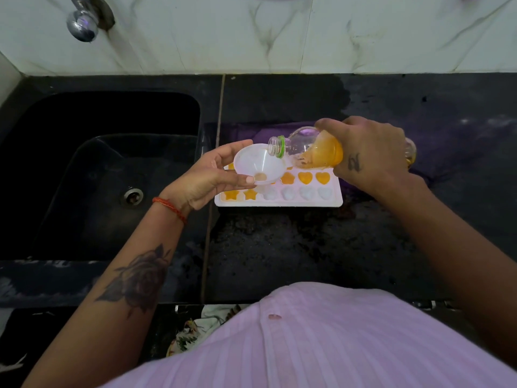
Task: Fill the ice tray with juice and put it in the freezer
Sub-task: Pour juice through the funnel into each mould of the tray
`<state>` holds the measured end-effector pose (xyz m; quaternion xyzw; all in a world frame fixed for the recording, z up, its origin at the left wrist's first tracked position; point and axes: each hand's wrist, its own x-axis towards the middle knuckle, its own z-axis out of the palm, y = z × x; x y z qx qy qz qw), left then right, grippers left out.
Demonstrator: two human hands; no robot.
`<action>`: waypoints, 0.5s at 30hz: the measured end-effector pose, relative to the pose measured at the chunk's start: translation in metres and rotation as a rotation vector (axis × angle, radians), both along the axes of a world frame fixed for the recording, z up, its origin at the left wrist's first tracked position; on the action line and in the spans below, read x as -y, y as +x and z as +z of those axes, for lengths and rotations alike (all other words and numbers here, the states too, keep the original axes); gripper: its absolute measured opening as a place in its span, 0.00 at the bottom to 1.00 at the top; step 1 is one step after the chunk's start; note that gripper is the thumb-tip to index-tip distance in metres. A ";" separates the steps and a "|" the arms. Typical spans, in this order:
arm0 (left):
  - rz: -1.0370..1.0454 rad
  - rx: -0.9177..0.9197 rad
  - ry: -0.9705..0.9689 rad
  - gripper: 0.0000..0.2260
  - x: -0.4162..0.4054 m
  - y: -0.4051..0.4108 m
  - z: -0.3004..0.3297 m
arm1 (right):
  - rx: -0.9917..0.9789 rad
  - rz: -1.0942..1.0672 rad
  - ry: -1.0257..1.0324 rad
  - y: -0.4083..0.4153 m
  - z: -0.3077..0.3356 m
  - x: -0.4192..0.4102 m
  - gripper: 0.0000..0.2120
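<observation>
Pouring in progress: our right hand (366, 152) grips the tilted juice bottle (310, 149), our left hand (212, 177) pinches the funnel (258, 163) over the ice tray (279, 202) on the counter (307, 247). We should tip gently, spout centred on an unfilled mould.

counter (293, 247): dark speckled stone, spread across centre and right of frame | sink (92, 175): black basin sunk into the counter at left | cloth (458, 163): purple, laid on the counter at right centre | ice tray (337, 196): white, set on the counter at centre, far edge overlapping the cloth
</observation>
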<state>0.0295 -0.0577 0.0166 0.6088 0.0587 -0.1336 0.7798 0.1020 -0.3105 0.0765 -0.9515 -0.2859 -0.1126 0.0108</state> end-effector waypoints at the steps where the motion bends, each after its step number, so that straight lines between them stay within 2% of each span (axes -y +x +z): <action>1: -0.007 -0.001 0.004 0.29 0.003 0.001 0.000 | 0.009 -0.006 -0.010 0.000 0.000 0.002 0.26; 9: -0.040 -0.024 0.015 0.31 0.018 0.006 -0.004 | 0.042 -0.014 -0.069 -0.002 0.001 0.011 0.23; 15: -0.032 -0.034 0.027 0.31 0.020 0.007 -0.004 | 0.032 0.004 -0.050 -0.003 0.003 0.012 0.24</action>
